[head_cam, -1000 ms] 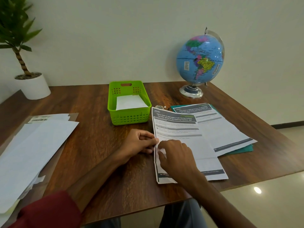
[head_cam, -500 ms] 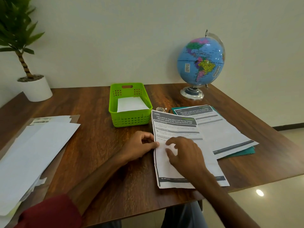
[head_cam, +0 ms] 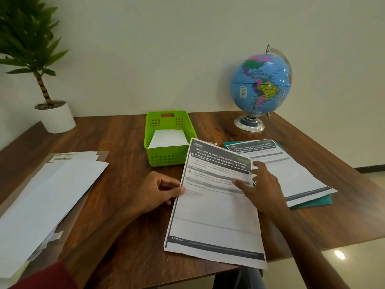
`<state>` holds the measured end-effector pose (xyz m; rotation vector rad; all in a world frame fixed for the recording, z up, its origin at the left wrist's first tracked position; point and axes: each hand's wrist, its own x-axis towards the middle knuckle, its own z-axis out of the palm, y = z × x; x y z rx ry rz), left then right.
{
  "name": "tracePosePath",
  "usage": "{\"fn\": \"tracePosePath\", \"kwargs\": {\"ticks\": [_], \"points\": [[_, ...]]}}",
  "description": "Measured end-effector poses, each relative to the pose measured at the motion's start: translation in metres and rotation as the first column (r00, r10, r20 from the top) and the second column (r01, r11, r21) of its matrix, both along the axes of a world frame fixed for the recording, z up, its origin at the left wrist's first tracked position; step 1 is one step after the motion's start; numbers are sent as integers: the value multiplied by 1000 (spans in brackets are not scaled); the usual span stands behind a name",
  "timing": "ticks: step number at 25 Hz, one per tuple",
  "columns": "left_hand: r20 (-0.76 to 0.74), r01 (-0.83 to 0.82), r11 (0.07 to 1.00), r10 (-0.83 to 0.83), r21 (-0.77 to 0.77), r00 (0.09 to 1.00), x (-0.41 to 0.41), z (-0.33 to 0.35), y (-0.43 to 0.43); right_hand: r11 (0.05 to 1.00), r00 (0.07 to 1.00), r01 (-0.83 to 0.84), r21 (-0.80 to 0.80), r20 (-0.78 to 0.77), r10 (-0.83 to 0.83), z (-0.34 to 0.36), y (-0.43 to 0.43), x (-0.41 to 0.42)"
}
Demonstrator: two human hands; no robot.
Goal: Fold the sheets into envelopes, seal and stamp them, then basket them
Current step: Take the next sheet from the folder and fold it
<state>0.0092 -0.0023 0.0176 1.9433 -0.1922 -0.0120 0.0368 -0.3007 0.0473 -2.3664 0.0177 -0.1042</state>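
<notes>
A printed sheet [head_cam: 214,207] with a dark header lies in front of me, its top part lifted off the wooden table [head_cam: 125,215]. My left hand [head_cam: 155,191] pinches the sheet's left edge between thumb and fingers. My right hand [head_cam: 259,187] holds the right edge, fingers spread across the print. A green basket [head_cam: 169,158] behind the sheet holds a white envelope [head_cam: 167,138]. Blank white envelopes [head_cam: 45,197] lie piled at the left. More printed sheets [head_cam: 289,172] rest on a teal folder at the right.
A globe [head_cam: 260,86] on a metal stand stands at the back right. A potted plant [head_cam: 55,116] sits at the back left corner. The table's front edge and right corner are close to the sheet; floor shows beyond.
The sheet has slid toward me and its top has lifted. My right hand moved from the sheet's left-middle to its right edge. My left hand now pinches the left edge.
</notes>
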Motion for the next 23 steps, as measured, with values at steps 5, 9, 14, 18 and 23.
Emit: {"fn": "tracePosePath", "kwargs": {"ticks": [5, 9, 14, 18, 23], "points": [[9, 38, 999, -38, 36, 999, -3, 3, 8, 993, 993, 60, 100, -107, -50, 7, 1, 13], [53, 32, 994, -37, 102, 998, -2, 4, 6, 962, 986, 162, 219, -81, -148, 4, -10, 21], [130, 50, 998, -55, 41, 990, -3, 4, -3, 916, 962, 186, 355, 123, -242, -4, -17, 28], [136, 88, 996, -91, 28, 987, -5, 8, -12, 864, 941, 129, 486, 214, -261, -4, -15, 31], [542, -390, 894, 221, 220, 811, -7, 13, 3, 848, 978, 33, 529, 157, -136, -14, -3, 37]]}}
